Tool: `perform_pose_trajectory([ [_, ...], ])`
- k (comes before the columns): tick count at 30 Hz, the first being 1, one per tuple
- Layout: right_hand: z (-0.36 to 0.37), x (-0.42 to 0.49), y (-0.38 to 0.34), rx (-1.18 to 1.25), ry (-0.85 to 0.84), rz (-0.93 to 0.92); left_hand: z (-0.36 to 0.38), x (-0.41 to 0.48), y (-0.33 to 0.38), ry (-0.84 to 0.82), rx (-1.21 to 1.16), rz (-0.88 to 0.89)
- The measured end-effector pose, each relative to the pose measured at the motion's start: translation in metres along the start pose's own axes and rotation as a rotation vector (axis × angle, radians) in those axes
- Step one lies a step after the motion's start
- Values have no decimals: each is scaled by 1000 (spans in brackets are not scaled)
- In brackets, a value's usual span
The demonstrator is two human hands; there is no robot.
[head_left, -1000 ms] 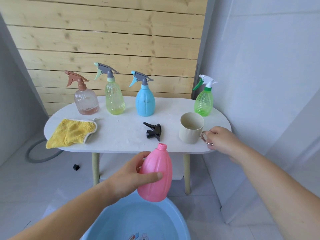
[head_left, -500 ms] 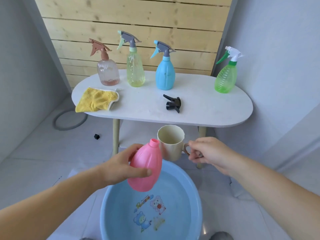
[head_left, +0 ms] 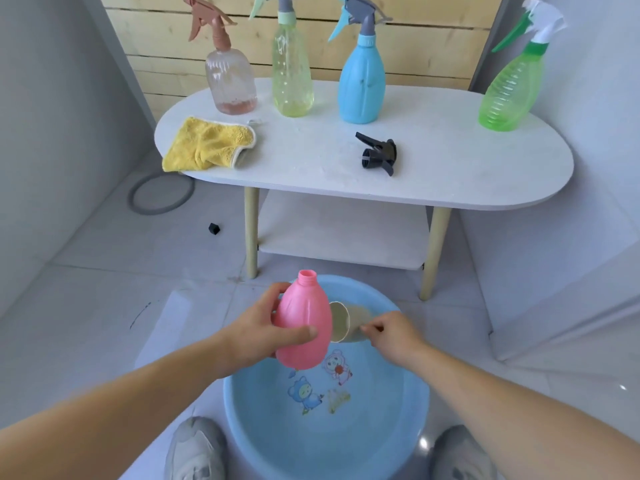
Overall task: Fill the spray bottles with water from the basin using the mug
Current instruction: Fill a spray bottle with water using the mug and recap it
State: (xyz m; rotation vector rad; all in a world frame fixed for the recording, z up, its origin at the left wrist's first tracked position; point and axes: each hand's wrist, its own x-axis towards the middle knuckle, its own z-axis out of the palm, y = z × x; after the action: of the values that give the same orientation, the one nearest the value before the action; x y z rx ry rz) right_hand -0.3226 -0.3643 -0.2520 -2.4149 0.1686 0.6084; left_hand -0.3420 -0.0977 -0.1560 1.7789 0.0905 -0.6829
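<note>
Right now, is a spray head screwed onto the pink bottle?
No, the pink bottle has a bare open neck, and a loose black spray head lies on the table.

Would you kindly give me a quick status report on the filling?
Left hand grips uncapped pink bottle. Right hand holds mug sideways in basin. Nothing in the way.

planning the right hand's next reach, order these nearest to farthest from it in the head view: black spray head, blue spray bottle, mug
1. mug: held by the right hand, low in the basin, beside the pink bottle.
2. black spray head: lying near the front middle of the table.
3. blue spray bottle: standing behind the spray head, at the table's back edge.
</note>
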Motion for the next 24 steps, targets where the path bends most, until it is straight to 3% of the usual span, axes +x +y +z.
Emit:
perform_pose_trajectory([
  [5, 13, -1, 14, -182, -12, -69, 5, 1, -21, -73, 85, -64],
  [24, 28, 23, 28, -276, -82, -119, 0, 8, -46, -92, 112, -87],
])
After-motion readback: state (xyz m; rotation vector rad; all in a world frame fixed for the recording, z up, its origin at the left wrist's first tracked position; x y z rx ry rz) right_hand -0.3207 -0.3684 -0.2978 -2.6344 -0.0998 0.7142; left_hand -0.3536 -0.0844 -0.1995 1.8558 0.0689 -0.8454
